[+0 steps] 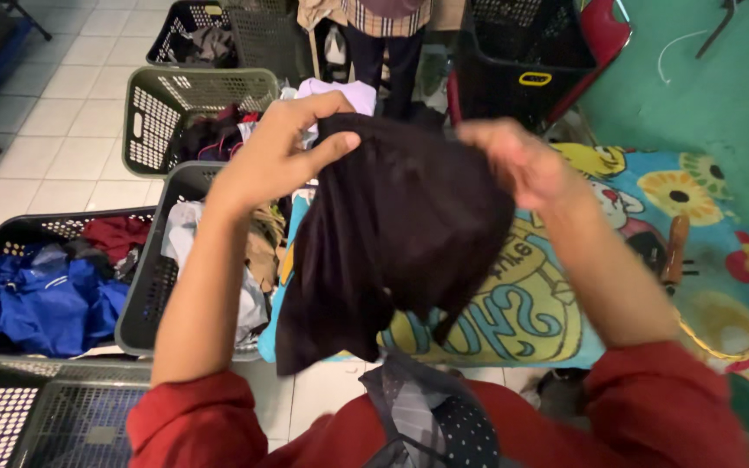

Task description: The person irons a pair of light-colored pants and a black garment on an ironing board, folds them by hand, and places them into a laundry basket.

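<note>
- Nearest the camera I see red sleeves [218, 416] on both forearms and a grey patterned cloth [426, 416] at the chest.
- I see an empty dark mesh basket [36, 416] at the lower left, on the tiled floor [71, 69].
- The black garment [392, 234] hangs mid-frame, held up off the surfaces by its top edge, its loose end drooping down to the left.
- The left hand [279, 152] pinches the garment's upper left edge, thumb pressed on the front, fingers curled over the top.
- The right hand [517, 160] grips the upper right edge, fingers closed into the fabric; I cannot tell how many are tucked behind.
- Behind the garment lies a bright cartoon-print cloth [530, 312] in blue and yellow.
- To the left I note a dark basket with blue clothing [36, 303] and a grey basket [153, 286] of mixed laundry.
- Farther off stand a grey-green basket [162, 108], two black baskets [530, 52], and another person's legs [387, 56].
</note>
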